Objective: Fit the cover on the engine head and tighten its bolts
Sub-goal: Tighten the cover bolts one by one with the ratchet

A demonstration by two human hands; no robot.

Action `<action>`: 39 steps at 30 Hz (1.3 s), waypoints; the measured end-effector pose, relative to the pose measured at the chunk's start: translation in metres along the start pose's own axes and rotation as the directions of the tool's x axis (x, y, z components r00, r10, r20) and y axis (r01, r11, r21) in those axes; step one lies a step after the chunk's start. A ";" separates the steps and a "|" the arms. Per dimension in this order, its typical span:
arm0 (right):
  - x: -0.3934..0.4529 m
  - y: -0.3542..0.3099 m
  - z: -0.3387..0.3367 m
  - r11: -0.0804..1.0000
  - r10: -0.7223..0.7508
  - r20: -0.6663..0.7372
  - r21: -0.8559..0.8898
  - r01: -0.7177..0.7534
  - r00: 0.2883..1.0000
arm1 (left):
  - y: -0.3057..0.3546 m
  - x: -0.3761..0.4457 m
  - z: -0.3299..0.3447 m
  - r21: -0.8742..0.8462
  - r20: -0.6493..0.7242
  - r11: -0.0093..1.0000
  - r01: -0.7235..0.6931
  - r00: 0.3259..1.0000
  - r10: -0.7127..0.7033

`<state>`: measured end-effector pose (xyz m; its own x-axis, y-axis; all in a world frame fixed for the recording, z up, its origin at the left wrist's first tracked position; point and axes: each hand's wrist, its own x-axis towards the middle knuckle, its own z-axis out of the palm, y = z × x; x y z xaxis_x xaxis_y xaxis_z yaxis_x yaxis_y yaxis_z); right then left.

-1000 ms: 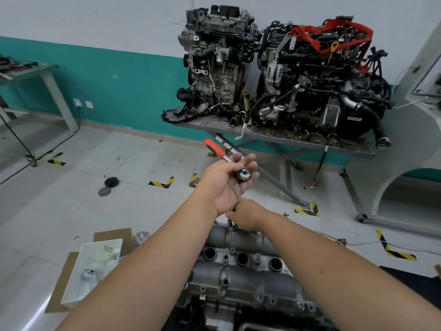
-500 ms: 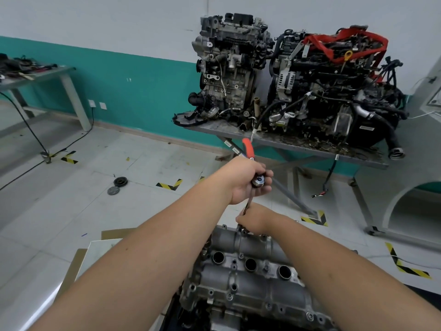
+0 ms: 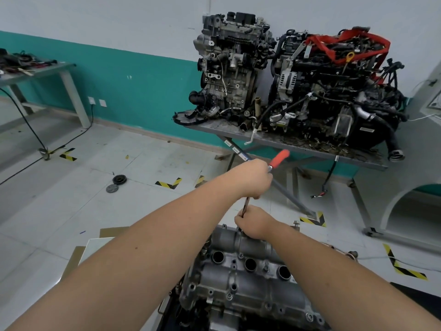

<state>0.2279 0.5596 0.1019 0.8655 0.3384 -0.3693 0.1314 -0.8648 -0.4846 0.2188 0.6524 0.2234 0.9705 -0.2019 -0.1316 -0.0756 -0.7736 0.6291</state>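
The floor to the left of the cover is wide and open. Two round parts lie there, well apart from the hands. Far off, a worktop full of engines and its slanted leg block the way.
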 end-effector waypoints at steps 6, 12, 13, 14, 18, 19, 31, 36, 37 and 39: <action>-0.002 0.004 0.008 0.999 -0.004 -0.086 0.048 0.008 0.996 | -0.014 -0.002 0.018 0.788 -0.104 0.546 -0.286 0.812 0.575; -0.004 0.004 0.014 0.999 -0.027 -0.135 0.015 0.030 0.991 | -0.046 -0.012 0.038 0.708 -0.453 0.671 -0.220 0.587 0.671; -0.008 0.004 0.014 0.998 -0.038 -0.154 0.049 0.046 0.987 | -0.048 -0.014 0.041 0.652 -0.468 0.727 -0.217 0.639 0.610; -0.011 0.004 0.014 0.993 -0.068 -0.162 0.081 0.082 0.984 | -0.048 -0.015 0.044 0.563 -0.464 0.792 -0.238 0.702 0.540; -0.023 0.013 0.002 0.989 -0.049 -0.063 0.138 0.057 0.997 | -0.047 -0.018 0.059 -0.136 -0.515 0.879 -0.458 0.790 0.332; -0.026 0.012 -0.004 0.975 -0.010 -0.088 0.222 0.029 0.996 | -0.043 -0.020 0.062 -0.328 -0.517 0.817 -0.474 0.814 0.265; -0.043 -0.034 -0.085 0.465 -0.039 0.043 0.885 -0.019 0.998 | -0.037 0.009 0.049 -0.886 -0.028 0.457 0.081 0.974 -0.227; -0.039 -0.036 -0.074 0.202 -0.029 0.079 0.977 -0.071 0.996 | -0.061 -0.001 0.055 -0.397 -0.187 0.918 0.011 0.978 -0.093; -0.037 -0.038 -0.071 0.124 -0.006 0.021 0.992 -0.020 1.000 | -0.070 -0.003 0.056 -0.243 -0.233 0.970 0.012 0.970 -0.070; -0.035 -0.045 -0.062 0.035 0.064 -0.136 0.990 0.134 0.989 | -0.092 -0.005 0.061 0.058 -0.202 0.997 0.041 0.979 -0.028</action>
<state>0.2217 0.5637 0.1852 0.9298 0.2288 -0.2882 -0.3581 0.3824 -0.8518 0.2069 0.6878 0.1193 0.9985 -0.0545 0.0078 -0.0490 -0.8146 0.5779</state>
